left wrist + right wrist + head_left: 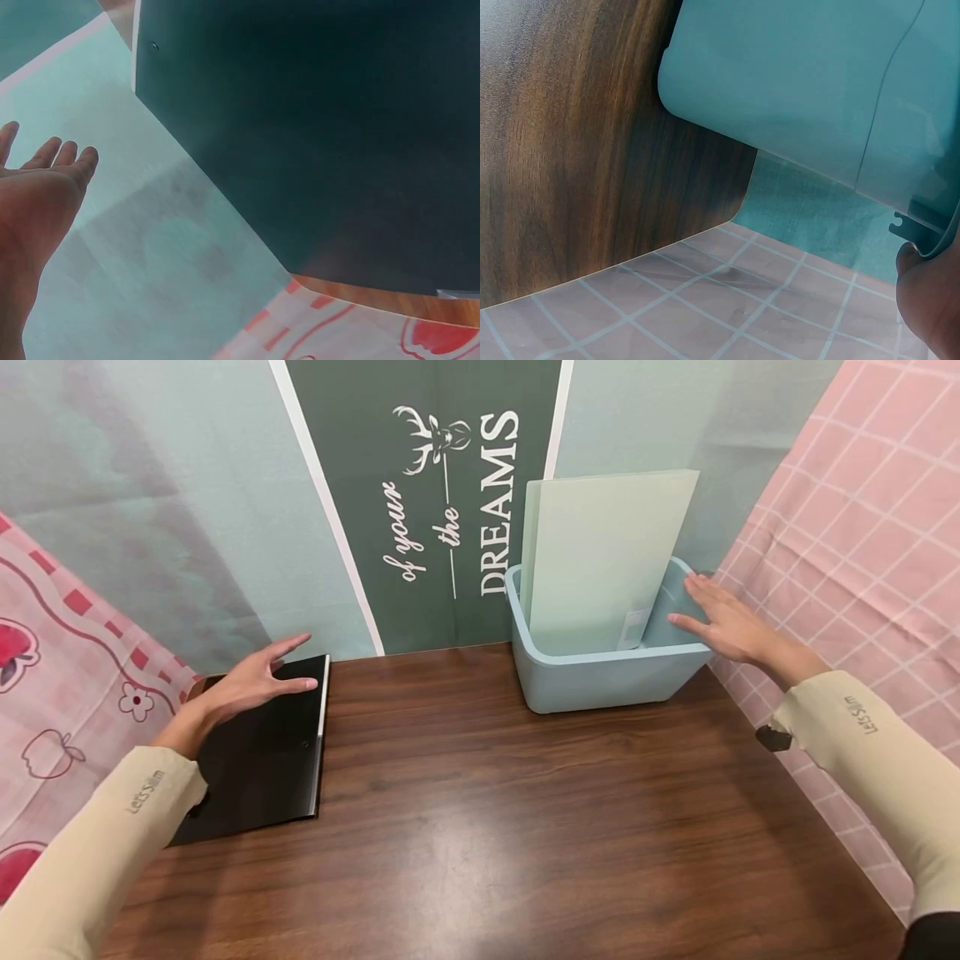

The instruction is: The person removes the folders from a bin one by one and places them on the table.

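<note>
A flat black folder (pixel 258 768) with a pale edge on its right lies at the left of the table. Over its far part hovers my left hand (pixel 251 683), thumb and fingers spread, holding nothing; the left wrist view shows the same hand (pixel 41 214) apart from the black cover. On the right stands a light blue plastic bin (pixel 607 683) with pale green folders (pixel 607 556) upright inside. My right hand (pixel 727 618) is at the bin's right rim, fingers extended and thumb over the inside. In the right wrist view, only part of this hand (pixel 930 300) shows beside the rim.
The brown wood-grain table (pixel 450 827) runs between folder and bin. Behind it hangs a green cloth (pixel 420 627) with white lettering. Pink checked cloth (pixel 862 568) borders the right side, and pink fruit-patterned cloth (pixel 82 693) the left.
</note>
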`<state>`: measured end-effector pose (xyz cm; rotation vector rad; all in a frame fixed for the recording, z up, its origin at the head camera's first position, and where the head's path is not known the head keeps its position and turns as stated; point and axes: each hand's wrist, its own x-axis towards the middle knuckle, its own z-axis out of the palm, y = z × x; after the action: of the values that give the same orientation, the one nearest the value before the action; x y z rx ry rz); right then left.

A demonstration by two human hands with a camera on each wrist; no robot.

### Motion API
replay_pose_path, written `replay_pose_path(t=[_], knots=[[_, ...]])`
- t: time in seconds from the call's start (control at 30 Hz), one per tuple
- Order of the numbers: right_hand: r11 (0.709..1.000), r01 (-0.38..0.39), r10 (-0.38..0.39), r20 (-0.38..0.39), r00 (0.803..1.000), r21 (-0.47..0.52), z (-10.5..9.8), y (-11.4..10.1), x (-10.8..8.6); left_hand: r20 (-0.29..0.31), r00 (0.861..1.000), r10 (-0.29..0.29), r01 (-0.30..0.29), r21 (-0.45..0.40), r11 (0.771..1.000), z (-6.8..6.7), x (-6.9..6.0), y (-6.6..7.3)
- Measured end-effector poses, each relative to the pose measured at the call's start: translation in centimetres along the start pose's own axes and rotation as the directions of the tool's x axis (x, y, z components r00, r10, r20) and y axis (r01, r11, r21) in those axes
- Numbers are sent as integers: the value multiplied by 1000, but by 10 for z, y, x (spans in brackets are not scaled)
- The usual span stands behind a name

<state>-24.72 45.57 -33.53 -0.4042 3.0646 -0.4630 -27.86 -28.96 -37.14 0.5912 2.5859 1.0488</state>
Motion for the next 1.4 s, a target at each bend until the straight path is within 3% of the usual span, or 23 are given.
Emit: replay_pose_path(t=[0.7, 1.23, 1.4], knots=[[1000, -4, 4, -2, 1000, -4, 1, -1, 1, 19, 996, 87, -86, -51, 995, 19, 24, 48], [1000, -2, 2, -6, 1000, 1, -2, -2, -1, 36, 979, 201, -197, -81, 977, 37, 48, 91], [1000, 1, -1, -10, 1000, -3, 0, 0, 0, 42, 968, 247, -242, -103, 965, 42, 56, 101]])
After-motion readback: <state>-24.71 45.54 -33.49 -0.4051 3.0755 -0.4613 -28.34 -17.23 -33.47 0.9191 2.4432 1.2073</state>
